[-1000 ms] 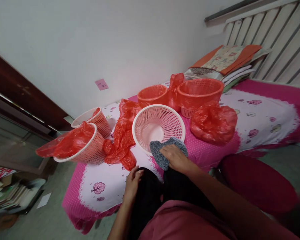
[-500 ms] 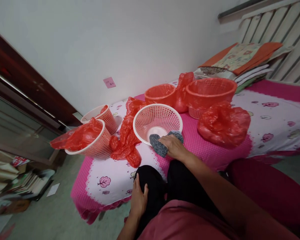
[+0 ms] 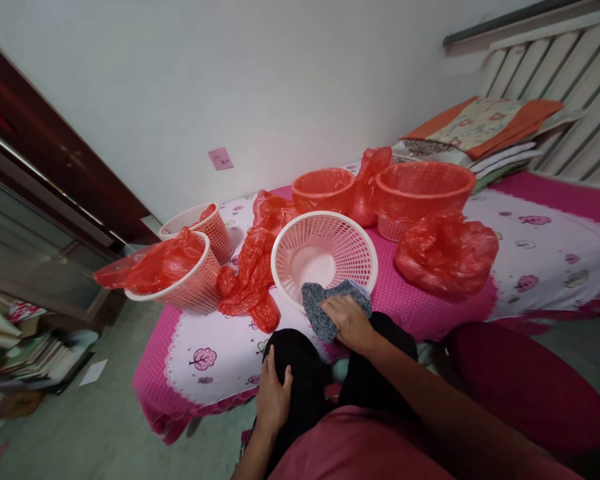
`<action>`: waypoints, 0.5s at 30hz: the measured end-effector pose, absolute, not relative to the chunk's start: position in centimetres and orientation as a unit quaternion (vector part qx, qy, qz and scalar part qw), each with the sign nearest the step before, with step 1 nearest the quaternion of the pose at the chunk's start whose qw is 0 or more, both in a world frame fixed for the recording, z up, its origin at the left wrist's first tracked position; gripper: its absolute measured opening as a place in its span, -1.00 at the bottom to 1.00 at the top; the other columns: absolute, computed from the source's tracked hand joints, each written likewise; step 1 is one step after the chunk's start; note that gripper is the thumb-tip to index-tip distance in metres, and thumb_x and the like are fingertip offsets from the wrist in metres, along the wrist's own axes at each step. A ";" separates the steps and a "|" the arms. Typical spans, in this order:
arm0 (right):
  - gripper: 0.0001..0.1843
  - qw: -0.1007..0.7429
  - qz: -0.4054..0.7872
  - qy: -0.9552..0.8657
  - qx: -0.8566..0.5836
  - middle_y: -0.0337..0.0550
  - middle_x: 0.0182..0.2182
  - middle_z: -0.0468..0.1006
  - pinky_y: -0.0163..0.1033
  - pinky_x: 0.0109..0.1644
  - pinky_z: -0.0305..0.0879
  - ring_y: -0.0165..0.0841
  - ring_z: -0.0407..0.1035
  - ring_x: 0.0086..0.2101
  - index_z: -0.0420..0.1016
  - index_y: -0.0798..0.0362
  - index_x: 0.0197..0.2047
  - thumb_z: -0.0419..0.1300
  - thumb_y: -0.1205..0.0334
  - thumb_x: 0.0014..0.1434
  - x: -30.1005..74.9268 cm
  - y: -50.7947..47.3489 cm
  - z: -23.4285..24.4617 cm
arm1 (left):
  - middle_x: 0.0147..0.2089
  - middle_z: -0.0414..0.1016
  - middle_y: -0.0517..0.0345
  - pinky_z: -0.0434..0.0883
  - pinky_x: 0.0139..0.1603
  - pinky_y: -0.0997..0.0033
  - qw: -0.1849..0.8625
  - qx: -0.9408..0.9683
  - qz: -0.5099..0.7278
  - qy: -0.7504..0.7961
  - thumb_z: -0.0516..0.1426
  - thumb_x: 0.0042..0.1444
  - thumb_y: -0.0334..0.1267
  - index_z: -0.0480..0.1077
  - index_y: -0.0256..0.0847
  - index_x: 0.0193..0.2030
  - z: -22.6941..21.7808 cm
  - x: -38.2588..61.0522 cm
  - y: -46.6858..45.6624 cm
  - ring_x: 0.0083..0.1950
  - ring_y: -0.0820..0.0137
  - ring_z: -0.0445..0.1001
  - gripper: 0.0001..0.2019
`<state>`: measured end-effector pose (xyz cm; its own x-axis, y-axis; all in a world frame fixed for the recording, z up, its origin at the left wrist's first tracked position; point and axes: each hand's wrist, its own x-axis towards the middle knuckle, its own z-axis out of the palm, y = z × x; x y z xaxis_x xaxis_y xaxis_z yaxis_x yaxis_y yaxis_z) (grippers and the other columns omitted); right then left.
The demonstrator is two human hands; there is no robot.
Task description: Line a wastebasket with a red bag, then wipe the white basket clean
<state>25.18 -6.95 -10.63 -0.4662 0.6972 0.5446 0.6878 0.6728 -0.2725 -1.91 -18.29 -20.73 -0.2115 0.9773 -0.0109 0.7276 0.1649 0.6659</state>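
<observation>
My right hand (image 3: 349, 321) is closed on a grey fuzzy cloth (image 3: 321, 320), which lies over the near rim of a pale pink perforated plastic basket (image 3: 293, 257). The basket's inside faces me and holds nothing. On my left knee rests my left hand (image 3: 274, 399), fingers stretched along the black trousers, holding nothing. Crumpled red plastic bags (image 3: 254, 280) lie just left of the basket. To its right sits a bunched red plastic bag (image 3: 447, 257).
Behind stand a small red-lined basket (image 3: 323, 189) and a larger red-lined basket (image 3: 423, 183). Two more baskets, one with a red bag (image 3: 167, 267) hanging out, stand left on the pink and white tablecloth (image 3: 200, 387). A dark red stool seat (image 3: 530, 393) is at right; folded fabrics (image 3: 490, 133) lie behind.
The central basket has tipped and turned a little more toward me. My right hand with the cloth has moved slightly down along the near rim. My left hand stays on the knee.
</observation>
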 end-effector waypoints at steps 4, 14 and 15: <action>-0.65 0.307 0.010 -0.863 -0.402 0.05 -0.06 0.63 -0.04 0.02 0.15 -0.12 0.39 -0.06 0.52 0.12 0.13 0.04 0.45 0.39 24.1 -8.0 -12.2 | 0.57 0.21 -0.33 0.26 0.55 -0.02 0.217 0.580 0.277 0.734 0.01 0.40 -0.03 0.05 -0.32 0.59 -20.5 -1.8 -18.1 0.60 0.05 0.22 -0.29; -0.63 0.367 0.021 -0.843 -0.392 0.06 -0.03 0.65 -0.06 0.03 0.16 -0.13 0.42 -0.03 0.54 0.15 0.13 0.06 0.50 0.35 24.8 -7.9 -12.5 | 0.62 0.15 -0.21 0.10 0.64 0.01 0.247 0.551 0.322 0.730 0.01 0.40 0.04 0.08 -0.26 0.58 -19.7 -3.3 -18.3 0.65 0.13 0.10 -0.29; -0.63 0.370 0.026 -0.842 -0.391 0.05 -0.04 0.65 -0.06 0.03 0.16 -0.14 0.42 -0.03 0.54 0.15 0.12 0.05 0.52 0.35 24.9 -7.9 -12.4 | 0.61 0.18 -0.19 0.11 0.63 0.01 0.262 0.533 0.327 0.735 0.01 0.40 0.06 0.10 -0.25 0.57 -19.2 -3.9 -17.9 0.64 0.13 0.13 -0.29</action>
<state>24.92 -7.87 -12.36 -0.4205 0.6789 0.6019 0.6398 0.6923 -0.3338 -3.88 -17.90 -19.21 -0.2944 0.9550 -0.0369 0.6121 0.2181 0.7601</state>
